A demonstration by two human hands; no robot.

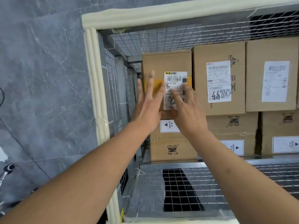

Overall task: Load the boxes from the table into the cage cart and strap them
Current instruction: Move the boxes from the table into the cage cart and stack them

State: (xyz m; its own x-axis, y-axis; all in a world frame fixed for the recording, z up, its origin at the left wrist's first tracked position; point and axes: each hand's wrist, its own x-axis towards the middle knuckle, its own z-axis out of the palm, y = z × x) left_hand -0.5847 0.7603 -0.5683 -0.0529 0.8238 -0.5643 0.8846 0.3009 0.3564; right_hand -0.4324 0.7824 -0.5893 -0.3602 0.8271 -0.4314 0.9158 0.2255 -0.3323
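Cage cart (pixel 95 75) full of stacked boxes (pixel 218 78)

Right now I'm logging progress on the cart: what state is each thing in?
Left hand: open, flat on the top-left box.
Right hand: open, fingers on that box's label.
Top-left box: taped shut, stacked on a lower box.
Middle box: closed, labelled, in the upper row.
Right box: closed, labelled, upper row.
Lower boxes: closed, marked HEAVY.
Cart: holds two rows; no strap visible.
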